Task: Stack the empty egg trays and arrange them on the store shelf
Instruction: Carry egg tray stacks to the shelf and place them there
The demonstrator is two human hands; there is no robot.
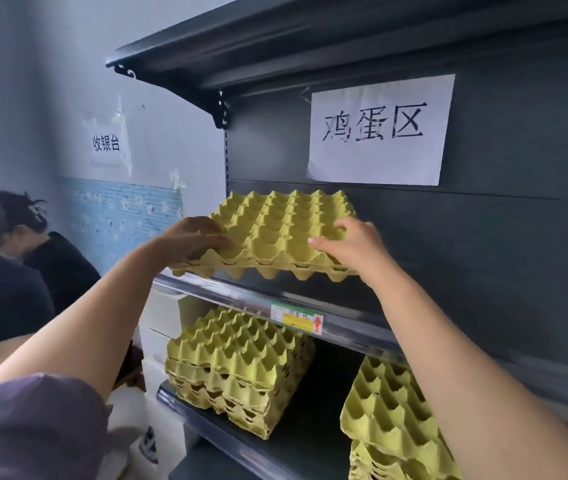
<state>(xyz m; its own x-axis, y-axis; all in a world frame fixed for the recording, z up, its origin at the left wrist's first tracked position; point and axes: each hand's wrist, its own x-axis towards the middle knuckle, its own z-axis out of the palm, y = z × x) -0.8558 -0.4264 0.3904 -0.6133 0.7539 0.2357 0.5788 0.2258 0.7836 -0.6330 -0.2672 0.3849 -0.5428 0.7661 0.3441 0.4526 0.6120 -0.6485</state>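
Yellow pulp egg tray (275,230) at upper shelf (241,296): left hand (192,237) grips its 9 o'clock edge, right hand (352,244) its 3 o'clock edge, fingers curled over.

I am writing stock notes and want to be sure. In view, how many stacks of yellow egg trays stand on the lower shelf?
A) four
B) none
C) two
C: a left stack and a right stack stand apart on the lower shelf, below the egg trays held at the upper shelf.
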